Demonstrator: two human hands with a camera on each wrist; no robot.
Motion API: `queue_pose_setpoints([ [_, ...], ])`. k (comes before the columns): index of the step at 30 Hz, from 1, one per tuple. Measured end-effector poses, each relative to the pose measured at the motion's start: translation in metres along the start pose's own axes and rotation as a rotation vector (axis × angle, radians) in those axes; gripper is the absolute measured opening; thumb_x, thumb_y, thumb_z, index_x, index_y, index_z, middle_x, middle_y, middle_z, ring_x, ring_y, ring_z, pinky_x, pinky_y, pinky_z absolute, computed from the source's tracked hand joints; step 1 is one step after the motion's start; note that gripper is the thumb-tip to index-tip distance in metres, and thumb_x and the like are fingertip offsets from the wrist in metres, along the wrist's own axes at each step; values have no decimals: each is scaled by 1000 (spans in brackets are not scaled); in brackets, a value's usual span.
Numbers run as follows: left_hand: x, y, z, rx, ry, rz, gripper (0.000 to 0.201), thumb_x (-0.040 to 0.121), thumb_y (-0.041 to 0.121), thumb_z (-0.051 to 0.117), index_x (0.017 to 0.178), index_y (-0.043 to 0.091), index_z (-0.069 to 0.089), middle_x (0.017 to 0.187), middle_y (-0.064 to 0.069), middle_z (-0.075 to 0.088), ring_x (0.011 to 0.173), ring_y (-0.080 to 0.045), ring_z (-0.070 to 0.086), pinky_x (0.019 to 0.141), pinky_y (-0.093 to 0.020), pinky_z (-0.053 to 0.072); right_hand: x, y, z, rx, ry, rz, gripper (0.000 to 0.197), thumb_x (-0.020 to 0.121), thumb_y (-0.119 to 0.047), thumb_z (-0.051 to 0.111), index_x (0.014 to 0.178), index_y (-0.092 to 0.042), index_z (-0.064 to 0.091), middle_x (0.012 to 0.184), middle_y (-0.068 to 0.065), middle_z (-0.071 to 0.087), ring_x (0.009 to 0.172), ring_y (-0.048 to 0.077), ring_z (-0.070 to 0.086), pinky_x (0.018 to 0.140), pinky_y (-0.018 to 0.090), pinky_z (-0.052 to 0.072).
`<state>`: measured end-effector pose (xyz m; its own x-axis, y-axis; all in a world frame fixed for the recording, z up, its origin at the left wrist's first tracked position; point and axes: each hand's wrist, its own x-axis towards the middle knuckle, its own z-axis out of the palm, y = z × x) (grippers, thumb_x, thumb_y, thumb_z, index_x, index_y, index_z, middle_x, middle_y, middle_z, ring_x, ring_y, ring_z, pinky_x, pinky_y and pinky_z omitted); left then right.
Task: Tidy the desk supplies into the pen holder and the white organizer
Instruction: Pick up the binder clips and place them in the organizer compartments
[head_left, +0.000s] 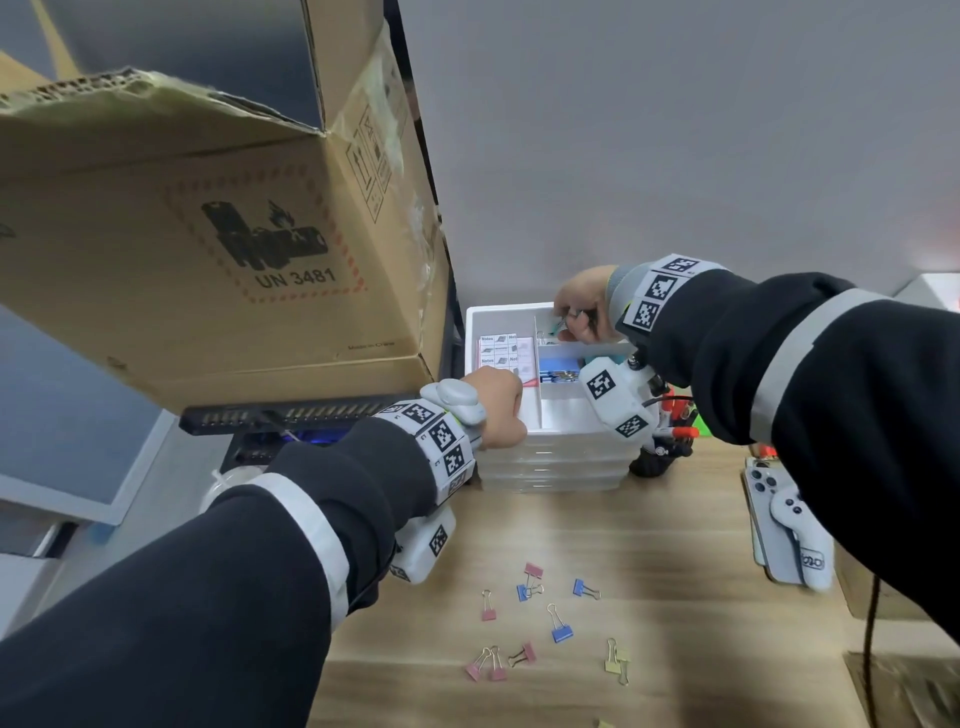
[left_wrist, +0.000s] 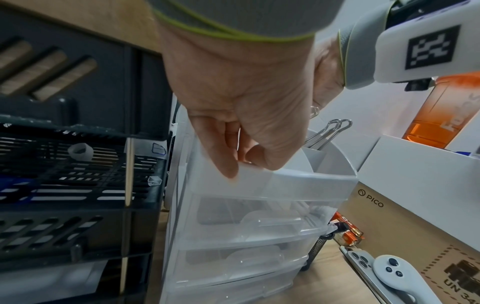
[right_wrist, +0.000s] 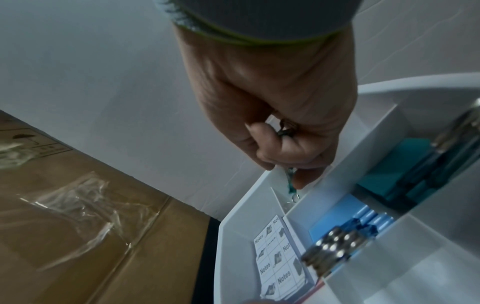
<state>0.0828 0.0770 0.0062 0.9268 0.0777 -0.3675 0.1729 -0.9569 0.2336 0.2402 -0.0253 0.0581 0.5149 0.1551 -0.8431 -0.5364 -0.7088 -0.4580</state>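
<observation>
Binder clips (head_left: 561, 622) lie scattered on the wooden surface (head_left: 675, 597) below a grey wall (head_left: 675, 130). The left hand (head_left: 498, 410) grips the white organizer (head_left: 550, 452) rim; the right hand (head_left: 582, 306) pinches a green clip (right_wrist: 290, 181) over it.

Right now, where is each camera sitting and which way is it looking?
Head: worn high, looking down at the desk, organizer and clips; both sleeves and hands show.
Left wrist: looks along the left hand, which grips the organizer's front edge.
Right wrist: looks along the right hand, which pinches a green clip over a back compartment.
Shared: all three show the organizer; the head and right-wrist views share the notes pad.
</observation>
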Motion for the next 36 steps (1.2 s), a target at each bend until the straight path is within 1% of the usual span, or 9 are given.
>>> queue_pose_setpoints([
  [5, -1, 0, 3, -11, 18, -2, 18, 77, 9, 56, 90, 8, 68, 90, -7, 71, 80, -26, 68, 64, -30, 52, -3, 0, 1, -26, 46, -30, 18, 101, -16, 50, 85, -9, 45, 87, 14, 57, 25, 6, 28, 27, 11, 26],
  [9, 1, -1, 6, -23, 26, -10, 22, 75, 8, 54, 91, 6, 69, 93, -9, 72, 67, -22, 54, 60, -28, 44, -7, -2, -2, -70, 84, -40, 16, 101, -16, 47, 86, -11, 42, 98, 14, 62, 20, 7, 24, 27, 9, 22],
  [15, 0, -3, 7, -22, 22, 4, 20, 76, 9, 53, 88, 8, 69, 90, -7, 72, 77, -27, 67, 64, -31, 52, -12, -2, -6, -112, 109, -42, 13, 101, -17, 43, 93, -8, 43, 84, 13, 66, 22, 6, 22, 30, 8, 21],
  [22, -2, -1, 6, 2, 25, -3, 25, 74, 9, 52, 91, 6, 69, 93, -10, 72, 67, -23, 55, 63, -29, 47, -19, 7, -10, -51, 138, -116, 12, 100, -14, 44, 90, -7, 47, 56, 9, 68, 25, 5, 33, 34, 8, 25],
  [24, -4, -1, 3, -5, 33, 7, 22, 73, 11, 52, 88, 8, 68, 90, -8, 71, 69, -22, 59, 65, -30, 52, -26, 14, -11, 1, 137, -195, 8, 98, -13, 47, 92, -9, 49, 67, 9, 70, 29, 5, 38, 33, 8, 27],
  [26, -7, -3, 0, -8, 59, 25, 14, 74, 16, 53, 83, 16, 63, 85, -1, 68, 75, -23, 65, 66, -32, 57, -34, 20, -8, 81, 93, -301, 5, 97, -13, 53, 99, -8, 52, 80, 8, 73, 38, 7, 47, 34, 11, 36],
  [28, -17, -2, 1, -2, 143, 63, 6, 76, 23, 54, 80, 20, 56, 81, 3, 63, 74, -23, 61, 61, -32, 50, -47, 33, -5, 159, -23, -390, 17, 96, -15, 60, 110, -7, 56, 86, 7, 77, 47, 9, 59, 39, 16, 47],
  [31, -37, -1, 14, 4, 248, 131, 13, 80, 31, 54, 80, 18, 54, 78, 3, 59, 71, -24, 56, 62, -34, 47, -69, 61, 4, 142, -266, -450, 17, 95, -19, 64, 111, -13, 62, 96, 3, 77, 67, 11, 71, 48, 17, 54],
  [36, -62, -3, 44, 45, 140, 192, 19, 80, 40, 54, 78, 21, 57, 75, 4, 62, 72, -25, 59, 60, -32, 47, -79, 112, 17, 88, -441, -461, 12, 99, -20, 58, 106, -14, 65, 98, 3, 78, 79, 12, 75, 55, 18, 56],
])
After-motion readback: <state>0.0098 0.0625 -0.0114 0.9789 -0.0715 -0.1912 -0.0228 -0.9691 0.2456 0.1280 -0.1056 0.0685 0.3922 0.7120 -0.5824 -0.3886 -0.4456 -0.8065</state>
